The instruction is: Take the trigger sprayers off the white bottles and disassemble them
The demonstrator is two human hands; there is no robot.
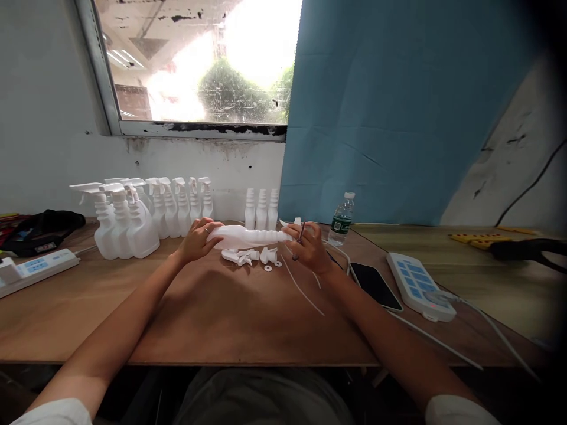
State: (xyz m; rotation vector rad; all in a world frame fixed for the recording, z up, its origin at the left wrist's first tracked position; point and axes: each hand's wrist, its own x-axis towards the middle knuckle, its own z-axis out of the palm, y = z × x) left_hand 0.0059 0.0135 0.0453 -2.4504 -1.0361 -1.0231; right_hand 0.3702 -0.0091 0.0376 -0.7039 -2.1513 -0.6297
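A white plastic bottle [245,236] lies sideways in the air above the table. My left hand [198,239] is wrapped round its base end. At the neck end, the fingers of my right hand [310,247] are closed on the bottle, beside a white spray head [292,223] partly hidden by the fingers. A thin dark object stands up between the right fingers; it is too small to name. Below the bottle lie loose white spray heads [240,256] and small white rings [268,268]. A thin white tube [301,289] lies near my right hand.
Several bottles with spray heads [121,227] stand at the left, with open-necked bottles [261,209] by the wall. At the right are a water bottle [341,219], a phone [375,285] and a power strip [419,283]. Another power strip [39,268] lies far left.
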